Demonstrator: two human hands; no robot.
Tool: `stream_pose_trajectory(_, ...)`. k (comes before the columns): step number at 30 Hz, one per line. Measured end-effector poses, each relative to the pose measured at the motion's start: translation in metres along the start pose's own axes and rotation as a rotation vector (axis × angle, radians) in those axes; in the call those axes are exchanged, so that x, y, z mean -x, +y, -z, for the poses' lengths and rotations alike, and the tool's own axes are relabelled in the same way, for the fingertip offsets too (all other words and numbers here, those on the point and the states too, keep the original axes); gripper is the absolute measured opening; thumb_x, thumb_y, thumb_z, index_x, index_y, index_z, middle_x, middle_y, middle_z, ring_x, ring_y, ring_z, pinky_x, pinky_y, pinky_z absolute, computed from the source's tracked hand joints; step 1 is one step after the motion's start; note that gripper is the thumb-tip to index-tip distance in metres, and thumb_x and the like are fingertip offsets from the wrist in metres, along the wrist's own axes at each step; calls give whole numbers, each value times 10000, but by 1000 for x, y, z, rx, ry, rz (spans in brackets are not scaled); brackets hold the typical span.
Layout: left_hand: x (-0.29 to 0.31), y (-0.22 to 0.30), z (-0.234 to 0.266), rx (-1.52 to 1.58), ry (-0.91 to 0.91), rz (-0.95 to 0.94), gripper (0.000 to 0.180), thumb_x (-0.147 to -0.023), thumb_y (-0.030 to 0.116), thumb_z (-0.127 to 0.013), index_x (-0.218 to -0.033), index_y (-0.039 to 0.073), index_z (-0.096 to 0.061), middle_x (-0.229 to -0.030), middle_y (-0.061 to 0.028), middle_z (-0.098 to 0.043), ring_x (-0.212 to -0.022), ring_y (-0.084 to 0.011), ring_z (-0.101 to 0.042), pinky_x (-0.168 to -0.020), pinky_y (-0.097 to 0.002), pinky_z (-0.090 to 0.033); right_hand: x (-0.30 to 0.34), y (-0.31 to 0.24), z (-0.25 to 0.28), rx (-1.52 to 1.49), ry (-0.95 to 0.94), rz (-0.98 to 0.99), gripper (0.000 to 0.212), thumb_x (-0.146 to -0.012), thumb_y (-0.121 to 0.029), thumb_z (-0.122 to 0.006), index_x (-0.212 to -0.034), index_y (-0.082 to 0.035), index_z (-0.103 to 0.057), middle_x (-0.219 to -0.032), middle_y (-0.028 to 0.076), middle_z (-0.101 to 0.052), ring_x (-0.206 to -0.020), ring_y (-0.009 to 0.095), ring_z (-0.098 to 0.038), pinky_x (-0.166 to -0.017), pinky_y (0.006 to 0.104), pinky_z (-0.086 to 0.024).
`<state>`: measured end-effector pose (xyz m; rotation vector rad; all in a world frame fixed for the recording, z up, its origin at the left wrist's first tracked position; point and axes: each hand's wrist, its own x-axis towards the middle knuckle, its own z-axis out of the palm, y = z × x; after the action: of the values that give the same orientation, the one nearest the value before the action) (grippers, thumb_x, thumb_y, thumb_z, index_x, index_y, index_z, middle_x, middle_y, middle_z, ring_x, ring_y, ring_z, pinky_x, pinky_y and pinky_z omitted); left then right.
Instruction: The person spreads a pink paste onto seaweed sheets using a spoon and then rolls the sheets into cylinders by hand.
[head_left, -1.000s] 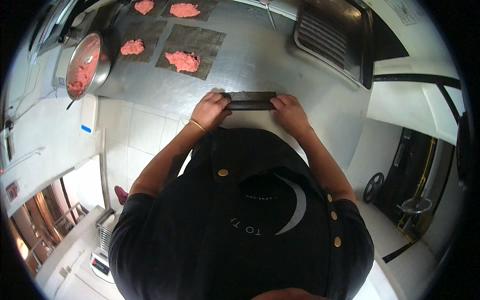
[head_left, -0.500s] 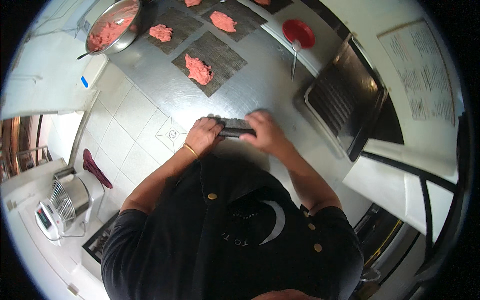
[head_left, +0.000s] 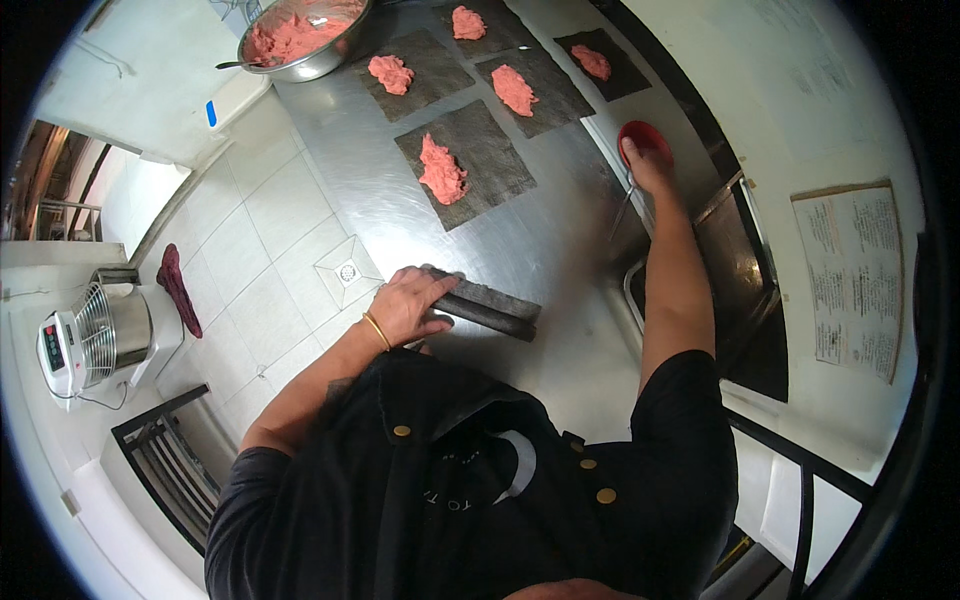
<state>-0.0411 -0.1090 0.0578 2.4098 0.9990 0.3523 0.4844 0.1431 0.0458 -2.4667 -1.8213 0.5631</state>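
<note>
Dark roll [head_left: 487, 309] now without right hand [head_left: 645, 160]

A round steel bowl of pink paste [head_left: 300, 40] sits at the far end of the steel bench [head_left: 560, 250]. Dark square sheets topped with pink paste [head_left: 462, 165] lie spread nearby. A silver stand mixer [head_left: 95, 335] stands on a white side counter, and a dark red cloth [head_left: 180, 290] lies on the tiled floor [head_left: 260, 260].

A single head-worn fisheye view looks steeply down past the person's dark jacket, which fills the lower frame close up, onto the steel counter [head_left: 560, 250] running toward the upper centre, with tiled floor [head_left: 250, 270] at left and curved edges near the rim.
</note>
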Motion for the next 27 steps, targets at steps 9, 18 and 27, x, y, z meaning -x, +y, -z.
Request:
stream_pose_trajectory(9,-5,-13,19,207,-36,-16,991,-756,369,-912,-1603,138,-453,-1250,-193,-646,-1179,-388,-622,-1072,-470,-498,1,52,23,-959,278,-78,490,-1100,-505,-530,-1038,-53,-709,-901,101,-719,-834,246,-702,-813,424,-568)
stream_pose_trajectory(18,-3,-37,24,305,-35,-116,1008,-748,334,-916,-1598,95,-430,-1206,-153,-675,-1254,-369,-578,-1099,-451,-489,267,-123,-117,-1062,152,56,228,-1018,-304,-673,-956,-87,-703,-796,0,-622,-768,155,-601,-742,347,-512)
stream_pose_trajectory(27,0,-49,8,309,26,-133,1069,-720,270,-937,-1614,68,-388,-1184,-128,-678,-1197,-354,-599,-1071,-445,-500,365,-248,-165,-286,198,507,457,-984,-406,-681,-1132,23,-736,-1153,202,-650,-1168,412,-599,-1061,524,-457)
